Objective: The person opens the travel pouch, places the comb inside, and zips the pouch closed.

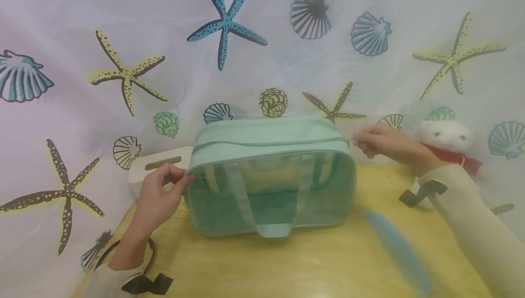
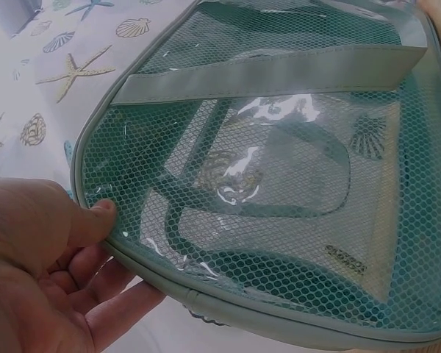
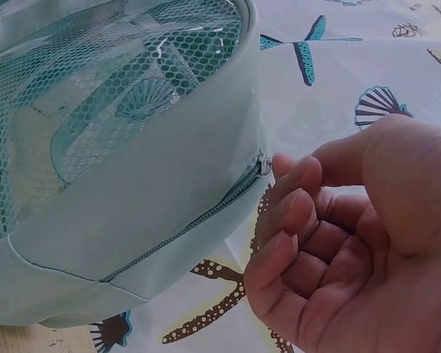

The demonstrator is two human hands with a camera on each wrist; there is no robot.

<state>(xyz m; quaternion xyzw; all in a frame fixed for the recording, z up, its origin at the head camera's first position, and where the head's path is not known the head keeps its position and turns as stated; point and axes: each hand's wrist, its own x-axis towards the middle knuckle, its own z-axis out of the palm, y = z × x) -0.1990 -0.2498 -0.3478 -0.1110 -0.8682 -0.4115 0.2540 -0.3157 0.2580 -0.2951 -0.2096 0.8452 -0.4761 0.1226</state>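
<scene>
A pale green bag (image 1: 268,234) with a clear front and white straps stands upright on the table. My left hand (image 1: 162,193) pinches its upper left edge; in the left wrist view the thumb lies on the clear front (image 2: 154,220) and the fingers curl behind the rim. A zipper (image 3: 184,234) runs along the top and down the right end. At the bag's upper right corner, my right hand (image 1: 383,143) has curled fingers, with thumb and forefinger pinching the zipper pull (image 3: 265,165). Mesh shows through the clear panel.
A white box with a slot (image 1: 141,168) stands behind my left hand. A light blue curved object (image 1: 399,248) lies on the wooden table (image 1: 320,266) at front right. Beyond my right forearm sits a white plush toy (image 1: 447,136) in red. A shell-and-starfish-patterned cloth (image 1: 287,65) hangs behind.
</scene>
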